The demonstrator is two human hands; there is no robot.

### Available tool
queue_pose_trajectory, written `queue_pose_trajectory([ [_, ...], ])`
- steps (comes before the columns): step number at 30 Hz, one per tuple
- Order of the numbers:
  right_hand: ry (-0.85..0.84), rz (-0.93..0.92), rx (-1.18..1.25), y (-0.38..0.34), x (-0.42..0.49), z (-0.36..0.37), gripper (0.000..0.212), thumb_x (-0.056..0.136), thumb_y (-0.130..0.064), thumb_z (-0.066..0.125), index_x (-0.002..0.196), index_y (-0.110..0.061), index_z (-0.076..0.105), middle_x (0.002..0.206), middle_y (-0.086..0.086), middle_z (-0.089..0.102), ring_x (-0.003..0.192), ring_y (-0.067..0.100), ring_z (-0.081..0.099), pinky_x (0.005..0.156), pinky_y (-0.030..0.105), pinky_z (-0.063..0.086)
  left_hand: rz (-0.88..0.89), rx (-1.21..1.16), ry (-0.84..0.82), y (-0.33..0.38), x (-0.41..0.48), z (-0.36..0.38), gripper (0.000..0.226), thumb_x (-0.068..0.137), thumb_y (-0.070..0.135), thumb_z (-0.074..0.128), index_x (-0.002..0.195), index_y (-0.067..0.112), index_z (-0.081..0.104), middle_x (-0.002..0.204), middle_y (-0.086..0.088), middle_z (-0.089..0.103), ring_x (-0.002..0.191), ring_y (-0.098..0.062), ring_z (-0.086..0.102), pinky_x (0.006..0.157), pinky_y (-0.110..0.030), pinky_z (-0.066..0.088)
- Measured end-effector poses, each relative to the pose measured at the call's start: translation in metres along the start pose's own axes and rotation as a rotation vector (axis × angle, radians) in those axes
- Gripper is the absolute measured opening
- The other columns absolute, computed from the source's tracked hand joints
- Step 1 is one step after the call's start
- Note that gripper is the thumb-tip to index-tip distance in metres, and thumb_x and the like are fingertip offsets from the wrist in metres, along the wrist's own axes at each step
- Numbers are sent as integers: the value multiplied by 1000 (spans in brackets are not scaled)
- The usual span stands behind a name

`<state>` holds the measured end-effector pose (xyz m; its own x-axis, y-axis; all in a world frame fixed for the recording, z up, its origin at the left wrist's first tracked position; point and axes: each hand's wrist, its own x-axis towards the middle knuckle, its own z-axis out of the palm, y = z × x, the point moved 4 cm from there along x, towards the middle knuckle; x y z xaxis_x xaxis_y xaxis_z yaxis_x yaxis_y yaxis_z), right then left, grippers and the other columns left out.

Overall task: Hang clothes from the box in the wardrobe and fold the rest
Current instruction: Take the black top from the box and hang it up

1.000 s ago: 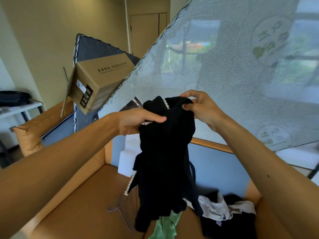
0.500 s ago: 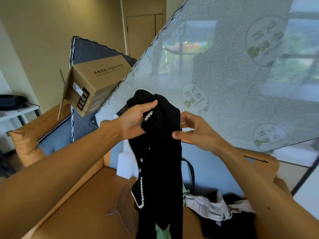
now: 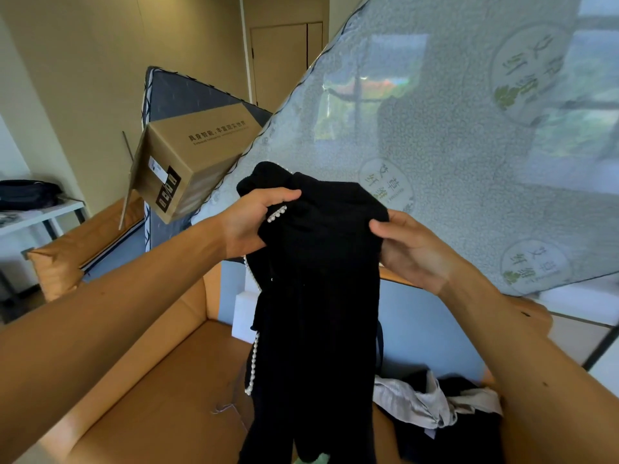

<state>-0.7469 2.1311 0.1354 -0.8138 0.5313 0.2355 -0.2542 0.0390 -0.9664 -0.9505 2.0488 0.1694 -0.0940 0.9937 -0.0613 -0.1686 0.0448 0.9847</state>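
Shifted outward to 3 o'clock, right grip point(image 3: 412, 252) pinches black dress point(image 3: 318, 313) at its top edge; left grip point(image 3: 249, 222) clutches the 9 o'clock edge; bare sofa seat point(image 3: 160, 396) at 7 o'clock.

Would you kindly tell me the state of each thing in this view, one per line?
Black knitted garment with pearl trim: held up by its top, hanging down.
Left hand: grips the garment's top.
Right hand: pinches the garment's top edge.
Brown cardboard box: tilted, flap open.
Grey and black pile of clothes: crumpled, lying loose.
Plastic-wrapped grey mattress: leaning.
Beige door: shut.
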Motion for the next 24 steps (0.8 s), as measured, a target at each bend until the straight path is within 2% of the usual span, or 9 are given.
queue_pose_trajectory([
  [1,-30,5,40,-3,1,1,36,91,-20,64,117,5,58,121,13,68,113,33,64,103,46,45,3,4,-2,-1,1,-1,30,98,23,53,88,14,80,98,-5,77,89,-16,74,74,-25,60],
  [3,-94,34,119,-8,4,5,12,93,-12,60,90,-8,49,92,3,67,89,23,68,92,41,50,9,7,-3,-4,2,-3,31,98,23,52,88,15,80,97,-3,76,89,-15,74,74,-24,59],
  [4,-113,44,146,-12,5,10,15,92,-10,58,85,-14,45,84,-1,64,82,18,67,88,38,50,9,12,-7,-6,2,-3,29,99,24,52,92,14,79,99,-3,76,90,-15,74,75,-24,59],
  [9,21,91,174,-5,14,18,31,84,-5,66,105,-19,49,86,-2,67,77,14,64,77,32,52,-3,51,-5,-12,3,1,24,100,25,52,102,14,73,96,0,77,88,-12,75,68,-21,58],
  [15,451,-220,326,-29,15,-15,40,82,19,54,82,-20,49,72,3,41,68,17,49,73,31,48,13,18,62,-13,5,-12,30,98,23,54,119,8,70,117,-6,74,105,-18,72,78,-24,60],
  [19,449,-421,473,-41,7,-24,37,87,18,53,84,-19,50,81,2,50,76,15,56,79,27,48,43,-61,118,-14,7,-15,30,99,22,53,119,6,69,113,-7,75,102,-19,73,77,-25,60],
  [21,459,-379,274,-31,9,-24,35,83,17,53,86,-18,53,95,7,56,91,18,60,81,29,49,48,-76,123,-14,7,-14,26,100,23,53,110,8,72,103,-5,77,92,-17,74,74,-25,60],
  [23,426,-196,-119,-6,12,-18,38,72,10,58,97,-19,59,113,10,61,107,23,63,87,37,52,40,-89,125,-15,7,-13,27,99,24,53,110,9,72,106,-5,76,94,-17,74,77,-27,59],
  [24,329,-59,-228,10,13,-11,46,69,5,62,108,-20,60,122,10,62,114,24,63,92,41,54,34,-94,122,-15,7,-12,28,98,25,54,112,9,72,109,-6,76,97,-18,74,79,-28,58],
])
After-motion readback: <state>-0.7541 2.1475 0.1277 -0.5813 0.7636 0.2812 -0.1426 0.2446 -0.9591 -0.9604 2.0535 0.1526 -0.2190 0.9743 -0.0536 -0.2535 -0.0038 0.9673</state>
